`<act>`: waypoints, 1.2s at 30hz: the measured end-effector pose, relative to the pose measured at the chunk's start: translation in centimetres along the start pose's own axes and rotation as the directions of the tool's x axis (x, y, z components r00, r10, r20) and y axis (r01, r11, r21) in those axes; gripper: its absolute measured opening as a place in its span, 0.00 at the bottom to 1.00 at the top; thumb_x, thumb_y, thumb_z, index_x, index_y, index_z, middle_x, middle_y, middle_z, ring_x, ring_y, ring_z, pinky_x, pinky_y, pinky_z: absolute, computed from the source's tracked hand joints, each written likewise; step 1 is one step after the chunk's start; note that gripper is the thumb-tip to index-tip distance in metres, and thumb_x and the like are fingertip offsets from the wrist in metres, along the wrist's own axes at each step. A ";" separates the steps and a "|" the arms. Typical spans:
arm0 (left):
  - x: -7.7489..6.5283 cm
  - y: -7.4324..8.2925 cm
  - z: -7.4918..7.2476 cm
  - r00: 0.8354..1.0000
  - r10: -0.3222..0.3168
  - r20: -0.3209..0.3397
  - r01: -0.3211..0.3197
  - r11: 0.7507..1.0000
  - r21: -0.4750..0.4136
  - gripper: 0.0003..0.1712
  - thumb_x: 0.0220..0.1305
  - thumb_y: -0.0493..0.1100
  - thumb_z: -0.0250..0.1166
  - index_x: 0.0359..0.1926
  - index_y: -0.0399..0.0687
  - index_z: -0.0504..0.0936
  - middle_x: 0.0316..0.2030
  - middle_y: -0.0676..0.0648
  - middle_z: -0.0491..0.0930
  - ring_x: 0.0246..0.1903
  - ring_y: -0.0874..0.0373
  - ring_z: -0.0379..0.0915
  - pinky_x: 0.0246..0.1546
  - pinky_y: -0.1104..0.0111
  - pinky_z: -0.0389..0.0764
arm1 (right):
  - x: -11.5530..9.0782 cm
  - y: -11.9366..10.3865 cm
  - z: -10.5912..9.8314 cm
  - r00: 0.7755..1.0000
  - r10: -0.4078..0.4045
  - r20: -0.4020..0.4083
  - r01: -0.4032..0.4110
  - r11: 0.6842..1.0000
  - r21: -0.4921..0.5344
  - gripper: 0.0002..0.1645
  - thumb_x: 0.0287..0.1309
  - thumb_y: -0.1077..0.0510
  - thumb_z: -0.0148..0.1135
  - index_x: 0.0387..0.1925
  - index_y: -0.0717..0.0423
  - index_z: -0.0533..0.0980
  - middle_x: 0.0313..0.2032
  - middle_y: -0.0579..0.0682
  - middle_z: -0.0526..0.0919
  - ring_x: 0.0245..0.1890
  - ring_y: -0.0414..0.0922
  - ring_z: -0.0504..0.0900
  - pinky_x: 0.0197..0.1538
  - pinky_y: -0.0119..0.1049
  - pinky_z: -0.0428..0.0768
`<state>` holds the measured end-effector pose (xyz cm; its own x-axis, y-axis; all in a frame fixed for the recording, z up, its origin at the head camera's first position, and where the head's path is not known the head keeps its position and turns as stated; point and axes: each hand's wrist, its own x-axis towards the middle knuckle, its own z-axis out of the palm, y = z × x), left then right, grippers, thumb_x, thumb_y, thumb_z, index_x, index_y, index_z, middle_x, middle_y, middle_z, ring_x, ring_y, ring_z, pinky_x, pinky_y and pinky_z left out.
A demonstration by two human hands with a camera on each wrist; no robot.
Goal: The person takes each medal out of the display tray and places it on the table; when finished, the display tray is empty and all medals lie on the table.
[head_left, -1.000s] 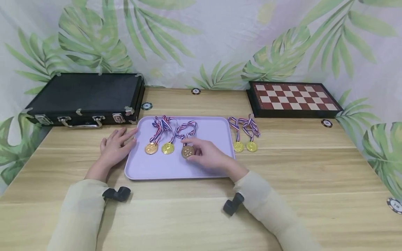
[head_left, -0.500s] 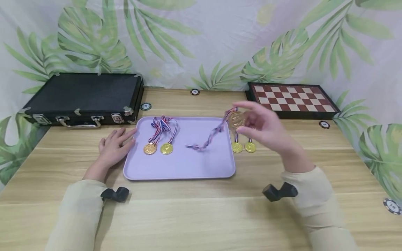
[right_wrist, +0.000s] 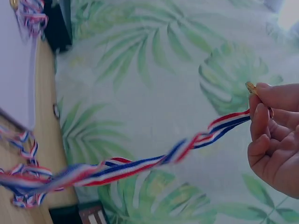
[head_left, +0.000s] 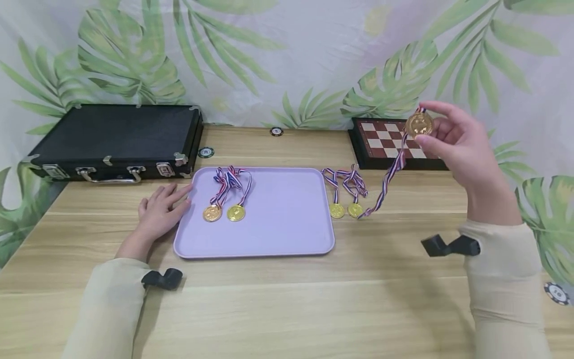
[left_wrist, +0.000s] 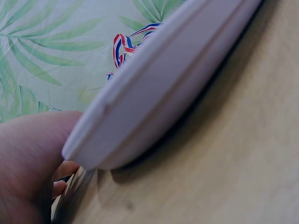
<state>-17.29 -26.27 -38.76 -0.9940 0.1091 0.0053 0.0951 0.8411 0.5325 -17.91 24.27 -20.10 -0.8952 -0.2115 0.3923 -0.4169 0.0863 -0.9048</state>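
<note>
R hand (head_left: pixel 468 149): grip narrow, medal (head_left: pixel 420 123) held at its rim btwn thumb and index finger, index above, thumb below. Medal sits at my fingertips, upper R of frame, face toward head cam, clear of table (head_left: pixel 287 309). Its ribbon (head_left: pixel 389 180) hangs twisted, down and L from grip; in R wrist view it runs from my fingers across to lower L. Ribbon's low end overlaps edge of the R one of the table medals (head_left: pixel 337 210), R of ctr; contact w/ it: can't tell.

L hand (head_left: pixel 159 212): holds nothing, fingers spread, resting L of ctr w/ fingertips at L rim of tray (head_left: pixel 278 234).

Tray medals (head_left: pixel 235 212), qty two, lie in L part of tray, ribbons bunched above them. Table medals, also two, just beside tray's R rim, ribbons above.

In the way: my medal and R hand cover R part of chessboard (head_left: pixel 381 139), behind them. Case (head_left: pixel 116 132) upper L, closed. Chips: one upper ctr (head_left: pixel 276 131), one beside case, one far R near lower edge.
</note>
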 end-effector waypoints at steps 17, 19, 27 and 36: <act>-0.1 0.2 0.0 1.000 -0.010 0.006 0.010 1.000 0.004 0.29 0.63 0.56 0.42 0.62 0.50 0.58 0.61 0.31 0.45 0.59 0.35 0.30 0.48 0.40 0.26 | 1.0 8.8 0.7 0.950 0.311 -0.012 -0.307 0.930 -0.201 0.33 0.46 0.70 0.59 0.56 0.55 0.64 0.30 0.50 0.76 0.31 0.41 0.74 0.35 0.27 0.74; -0.1 0.3 -0.1 1.000 -0.011 0.002 0.011 1.000 0.005 0.30 0.63 0.57 0.42 0.62 0.50 0.58 0.61 0.32 0.45 0.59 0.35 0.30 0.49 0.40 0.26 | 0.0 10.4 0.9 0.945 0.326 0.021 -0.314 0.924 -0.220 0.33 0.46 0.71 0.58 0.57 0.59 0.62 0.30 0.52 0.76 0.32 0.42 0.74 0.36 0.29 0.74; 0.0 0.2 -0.1 1.000 -0.015 0.001 0.015 1.000 0.011 0.30 0.63 0.57 0.41 0.62 0.50 0.58 0.61 0.31 0.45 0.59 0.34 0.30 0.49 0.40 0.27 | -3.1 14.6 0.6 0.895 0.433 0.113 -0.388 0.877 -0.285 0.32 0.48 0.68 0.58 0.57 0.61 0.61 0.31 0.54 0.76 0.28 0.41 0.74 0.32 0.32 0.74; 0.0 0.1 -0.1 1.000 -0.010 -0.003 0.010 1.000 0.005 0.29 0.63 0.57 0.42 0.62 0.50 0.58 0.61 0.32 0.46 0.60 0.35 0.30 0.49 0.40 0.27 | -5.5 16.4 0.0 0.859 0.472 0.196 -0.403 0.862 -0.309 0.31 0.45 0.70 0.60 0.54 0.64 0.63 0.23 0.56 0.75 0.19 0.41 0.72 0.20 0.30 0.70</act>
<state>-17.32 -26.20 -38.59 -0.9951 0.0986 0.0025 0.0850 0.8448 0.5283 -19.81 26.85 -37.08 -0.9353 -0.3320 -0.1225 -0.0472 0.4601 -0.8866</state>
